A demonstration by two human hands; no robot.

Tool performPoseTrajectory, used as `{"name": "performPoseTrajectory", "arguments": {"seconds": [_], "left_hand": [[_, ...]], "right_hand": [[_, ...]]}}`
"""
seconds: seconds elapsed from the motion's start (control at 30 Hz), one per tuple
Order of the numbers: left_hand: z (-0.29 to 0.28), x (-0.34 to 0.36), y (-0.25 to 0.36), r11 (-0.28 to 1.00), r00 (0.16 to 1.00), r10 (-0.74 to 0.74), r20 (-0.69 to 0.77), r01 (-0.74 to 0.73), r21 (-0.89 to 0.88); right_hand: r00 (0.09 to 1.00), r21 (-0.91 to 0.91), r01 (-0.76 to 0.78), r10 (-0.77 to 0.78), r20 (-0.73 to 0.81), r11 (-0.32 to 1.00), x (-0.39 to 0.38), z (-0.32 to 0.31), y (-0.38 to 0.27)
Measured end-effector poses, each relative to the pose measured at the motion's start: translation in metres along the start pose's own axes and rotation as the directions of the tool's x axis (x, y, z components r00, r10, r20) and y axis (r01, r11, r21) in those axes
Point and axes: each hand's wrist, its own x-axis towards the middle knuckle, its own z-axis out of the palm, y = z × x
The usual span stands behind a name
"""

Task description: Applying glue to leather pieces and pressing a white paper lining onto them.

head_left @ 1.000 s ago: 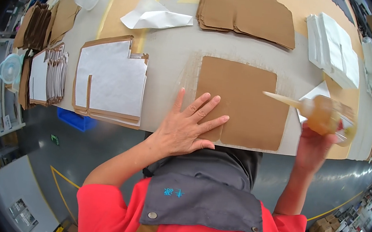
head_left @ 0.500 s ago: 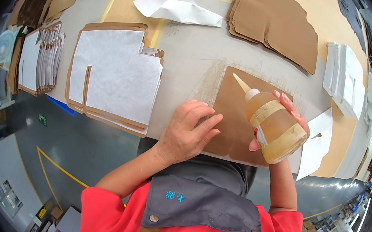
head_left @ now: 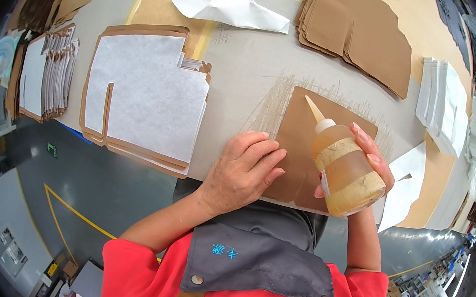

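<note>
A brown leather-like panel [head_left: 293, 172] lies on the table in front of me, near the edge. Above it my right hand [head_left: 373, 157] grips a glue bottle [head_left: 350, 167], a squeeze bottle of amber liquid with tan tape bands. The bottle is tilted, and its pointed nozzle [head_left: 313, 109] aims up and left over the panel's far left part. Whether the tip touches the panel, I cannot tell. My left hand [head_left: 247, 167] rests at the panel's left edge, fingers stretched and slightly curled, holding nothing. Dried glue streaks [head_left: 274, 103] mark the table around the panel.
To the left is a stack of brown panels topped with white sheets [head_left: 146, 86], beside another fanned stack [head_left: 54, 77]. Brown panels [head_left: 354, 33] are piled at the far right. White sheets [head_left: 442, 106] lie on the right, a loose white piece [head_left: 230, 3] at the back.
The bottle has shifted slightly down, its nozzle a little right. My left hand stays at the panel's edge, almost unmoved. The view has shifted slightly.
</note>
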Motion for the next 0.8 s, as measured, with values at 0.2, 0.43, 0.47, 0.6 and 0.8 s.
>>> {"name": "performPoseTrajectory", "arguments": {"seconds": [0.2, 0.43, 0.47, 0.6, 0.8], "left_hand": [[-0.001, 0.001, 0.002, 1.0, 1.0, -0.002, 0.013, 0.002, 0.001], [0.001, 0.0, 0.002, 0.999, 1.0, -0.018, -0.001, 0.018, 0.029], [0.001, 0.0, 0.002, 1.0, 1.0, -0.011, 0.002, 0.01, 0.023], [0.001, 0.0, 0.003, 0.999, 0.999, -0.029, 0.014, 0.028, 0.04], [0.001, -0.002, 0.003, 0.997, 0.999, -0.031, 0.009, 0.031, 0.075]], "right_hand": [[0.999, -0.015, -0.027, 0.027, -0.027, 1.0, -0.015, -0.017, -0.002], [0.991, -0.137, -0.093, 0.078, -0.108, 0.986, -0.039, -0.038, -0.006], [0.99, -0.145, -0.097, 0.081, -0.112, 0.985, -0.042, -0.041, -0.006], [0.983, -0.183, -0.131, 0.104, -0.148, 0.974, -0.055, -0.058, -0.007], [0.946, -0.249, -0.267, 0.204, -0.252, 0.931, -0.078, -0.075, -0.01]]}}
